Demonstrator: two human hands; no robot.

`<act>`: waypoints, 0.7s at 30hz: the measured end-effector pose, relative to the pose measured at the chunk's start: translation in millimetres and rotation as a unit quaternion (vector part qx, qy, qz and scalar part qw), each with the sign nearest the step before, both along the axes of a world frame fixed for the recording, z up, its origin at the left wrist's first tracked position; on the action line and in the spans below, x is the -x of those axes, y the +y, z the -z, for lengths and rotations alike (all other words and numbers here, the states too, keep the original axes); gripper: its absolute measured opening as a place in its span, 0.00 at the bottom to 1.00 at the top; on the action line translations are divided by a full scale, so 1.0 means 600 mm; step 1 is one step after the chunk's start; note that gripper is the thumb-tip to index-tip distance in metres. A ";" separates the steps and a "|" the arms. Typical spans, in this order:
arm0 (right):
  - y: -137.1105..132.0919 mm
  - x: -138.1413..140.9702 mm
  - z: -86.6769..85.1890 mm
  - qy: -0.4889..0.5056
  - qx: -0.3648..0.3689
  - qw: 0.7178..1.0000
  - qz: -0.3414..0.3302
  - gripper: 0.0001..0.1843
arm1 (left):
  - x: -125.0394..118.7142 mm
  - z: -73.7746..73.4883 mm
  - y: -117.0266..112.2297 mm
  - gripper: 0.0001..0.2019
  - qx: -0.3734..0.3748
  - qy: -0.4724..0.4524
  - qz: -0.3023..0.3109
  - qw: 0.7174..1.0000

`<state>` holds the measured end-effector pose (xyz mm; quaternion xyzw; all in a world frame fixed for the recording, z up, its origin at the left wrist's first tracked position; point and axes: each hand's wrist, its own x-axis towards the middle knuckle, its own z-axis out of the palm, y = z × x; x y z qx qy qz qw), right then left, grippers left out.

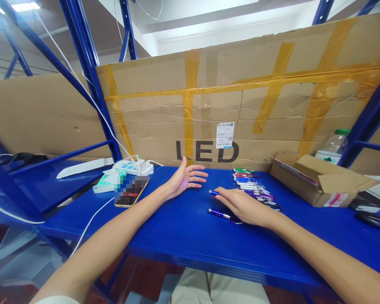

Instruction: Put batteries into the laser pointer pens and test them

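Observation:
My right hand (242, 204) is closed around a blue penlight (213, 193) whose tip points left; the rest is hidden in the fingers. Opposite it, my left hand (184, 180) is raised over the blue table with fingers spread and nothing in it. A small purple glow shows on its palm. Just below my right hand, a purple penlight (219, 214) with a dark strap lies on the table. Beyond that hand, several more penlights (248, 181) in green, red, blue, silver and purple are lined up, partly hidden by it.
An open cardboard box (323, 179) stands at the right, near a bottle with a green cap (337, 141) and a black mouse (372, 219). At left are a phone (133, 192), a power strip (134, 166) and white cables. Taped cardboard (158, 122) walls the back of the table (183, 230).

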<state>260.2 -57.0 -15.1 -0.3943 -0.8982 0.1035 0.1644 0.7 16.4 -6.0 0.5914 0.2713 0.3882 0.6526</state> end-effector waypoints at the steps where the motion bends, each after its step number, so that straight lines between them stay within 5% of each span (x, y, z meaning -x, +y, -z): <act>1: 0.000 0.001 -0.001 0.001 0.001 1.000 0.001 0.21 | 0.000 0.000 0.000 0.46 0.001 0.000 -0.001 1.000; 21: 0.003 -0.001 0.003 0.005 -0.003 1.000 0.004 0.21 | -0.001 0.000 0.000 0.47 -0.001 0.008 -0.008 1.000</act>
